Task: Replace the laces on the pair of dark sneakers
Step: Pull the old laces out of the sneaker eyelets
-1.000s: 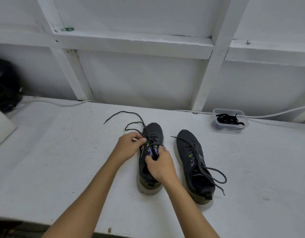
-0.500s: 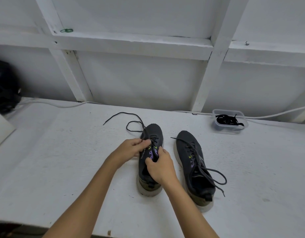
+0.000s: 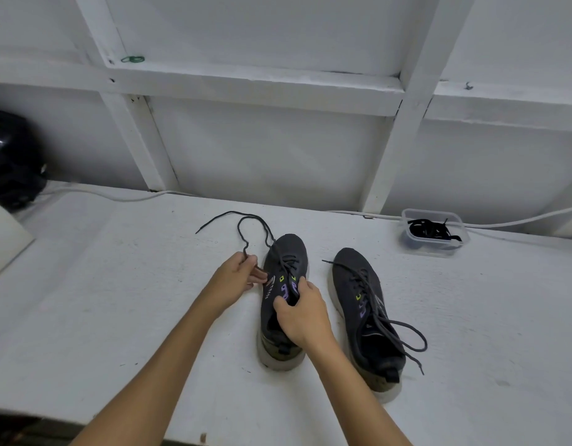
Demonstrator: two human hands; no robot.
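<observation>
White-painted workbench (image 3: 123,304) against a white framed wall. Two dark sneakers sit toes-to-wall near the front edge, mid-bench: left sneaker (image 3: 286,262) being worked, right sneaker (image 3: 362,304) just beside it, fully laced, ends loose. Clear tub (image 3: 436,249) with spare black laces (image 3: 431,230) sits at the back edge, toward the right corner. Left hand (image 3: 234,278) pinches the old lace (image 3: 255,226) beside the shoe's upper eyelets; the free length loops off toward the back edge. Right hand (image 3: 305,317) curls over the tongue and collar, pinning the shoe down. Judgement: unlacing stage, upper rows look out, lower rows threaded, so early in the task. To do it well: pull one crossing at a time, straight out along the eyelet axis, not sideways, or the knit upper puckers and the aglet snags. Keep downward pressure on the shoe so it doesn't slide or tip. Feed slack from the lower rows before tugging. Park the old lace clear of the tub to avoid mixing.
</observation>
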